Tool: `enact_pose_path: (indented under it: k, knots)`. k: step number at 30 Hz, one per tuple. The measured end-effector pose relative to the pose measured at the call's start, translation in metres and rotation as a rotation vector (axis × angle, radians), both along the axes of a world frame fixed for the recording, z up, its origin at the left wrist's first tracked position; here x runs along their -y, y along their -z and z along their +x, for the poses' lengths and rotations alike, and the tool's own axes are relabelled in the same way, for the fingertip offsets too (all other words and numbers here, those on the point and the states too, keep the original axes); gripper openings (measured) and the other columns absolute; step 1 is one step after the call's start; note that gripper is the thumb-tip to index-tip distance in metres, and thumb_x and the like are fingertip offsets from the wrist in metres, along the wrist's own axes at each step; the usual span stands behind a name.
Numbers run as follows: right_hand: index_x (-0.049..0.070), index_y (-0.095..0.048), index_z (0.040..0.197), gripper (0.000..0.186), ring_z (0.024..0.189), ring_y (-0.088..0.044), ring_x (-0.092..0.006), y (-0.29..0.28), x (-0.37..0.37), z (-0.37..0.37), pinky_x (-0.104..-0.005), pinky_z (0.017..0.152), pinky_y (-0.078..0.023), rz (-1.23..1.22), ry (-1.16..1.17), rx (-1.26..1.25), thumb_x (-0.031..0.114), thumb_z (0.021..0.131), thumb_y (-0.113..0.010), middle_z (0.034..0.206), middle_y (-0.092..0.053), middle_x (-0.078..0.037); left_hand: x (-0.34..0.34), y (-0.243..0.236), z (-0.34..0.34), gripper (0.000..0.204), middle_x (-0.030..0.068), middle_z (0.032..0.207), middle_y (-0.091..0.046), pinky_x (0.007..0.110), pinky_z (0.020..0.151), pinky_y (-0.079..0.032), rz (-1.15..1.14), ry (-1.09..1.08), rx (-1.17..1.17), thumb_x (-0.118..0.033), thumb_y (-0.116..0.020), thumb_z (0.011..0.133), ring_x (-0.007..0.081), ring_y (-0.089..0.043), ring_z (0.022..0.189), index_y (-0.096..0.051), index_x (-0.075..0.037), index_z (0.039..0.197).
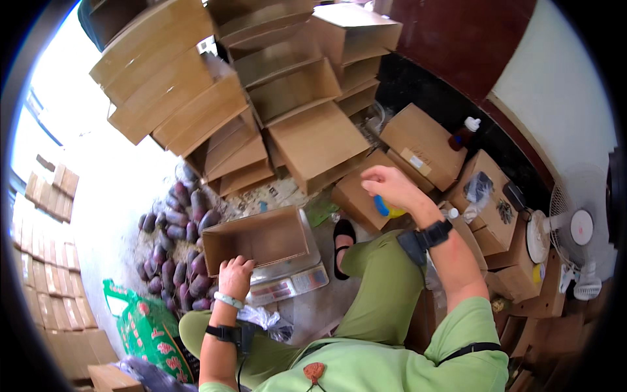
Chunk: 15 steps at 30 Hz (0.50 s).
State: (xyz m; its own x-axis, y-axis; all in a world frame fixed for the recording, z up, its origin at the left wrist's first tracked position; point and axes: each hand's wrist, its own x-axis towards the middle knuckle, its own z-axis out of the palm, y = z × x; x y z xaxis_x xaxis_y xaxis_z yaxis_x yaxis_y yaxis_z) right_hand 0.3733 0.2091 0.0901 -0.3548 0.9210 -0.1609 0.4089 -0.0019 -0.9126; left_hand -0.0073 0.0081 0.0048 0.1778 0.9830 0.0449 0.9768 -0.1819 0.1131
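Note:
My left hand [234, 277] grips the near rim of an open, empty-looking cardboard box [255, 228]. The box rests on a metal scale [294, 282] on the floor. My right hand [388, 189] is raised over cartons at right, fingers curled; whether they hold anything is unclear. Just below it is a blue and yellow object [385, 208], partly hidden by the hand. Many long purple tubers, perhaps sweet potatoes [183, 274], lie heaped left of the box.
Tall stacks of open cartons [317, 140] stand ahead. Closed cartons [421, 144], a bottle [462, 134] and a fan [580, 228] are at right. A green sack [150, 330] lies lower left, with stacked boxes [52, 274] beyond.

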Motion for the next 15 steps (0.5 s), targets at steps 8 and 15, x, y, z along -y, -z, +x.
enact_pose_path:
  k: [8,15]
  knots:
    - [-0.004,-0.062,0.104,0.031,0.071,-0.061,-0.0124,0.018,0.063,0.116,-0.0267,0.063,-0.049,-0.145,0.337,0.092,0.019,0.084,-0.065,0.084,-0.065,-0.007,-0.011,0.003,0.008,0.027,0.0074,0.091,-0.060,0.041,0.080,-0.043,-0.031,-0.053,0.105,-0.009,-0.060,0.080,0.0283,-0.058,0.093,-0.066,-0.014,0.106]
    - [0.003,-0.063,0.110,0.033,0.071,-0.064,-0.0139,0.127,0.124,0.145,-0.0267,0.057,-0.048,-0.340,0.275,0.130,0.025,0.086,-0.064,0.089,-0.067,-0.006,-0.016,0.008,0.013,0.023,0.0061,0.088,-0.061,0.041,0.080,-0.043,0.022,-0.055,0.114,-0.011,-0.056,0.083,0.0258,-0.059,0.090,-0.067,-0.016,0.102]
